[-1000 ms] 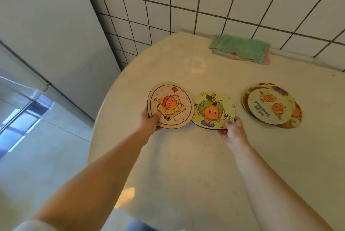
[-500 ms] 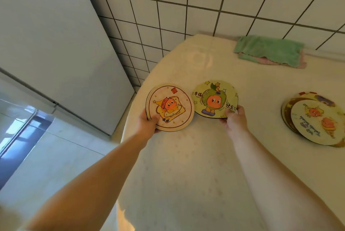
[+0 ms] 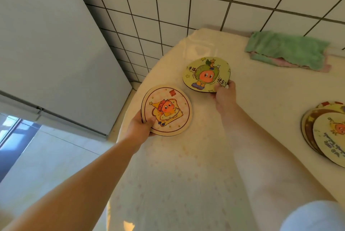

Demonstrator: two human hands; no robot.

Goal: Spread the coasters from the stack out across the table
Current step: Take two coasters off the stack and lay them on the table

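Observation:
My left hand grips the near edge of a round pink coaster with an orange figure on toast, near the table's left edge. It looks like more than one coaster is in that hand. My right hand pinches the near-right edge of a yellow-green coaster with an orange figure in a green hood, farther back on the table. The rest of the stack, several overlapping coasters, lies at the right border, partly cut off.
The cream table is rounded at its left edge, with floor below. A green cloth over a pink one lies at the back by the tiled wall. A white appliance stands to the left.
Both hands have carried their coasters left and away from the stack. The yellow-green coaster has moved farther back, and the two coasters are now apart instead of edge to edge.

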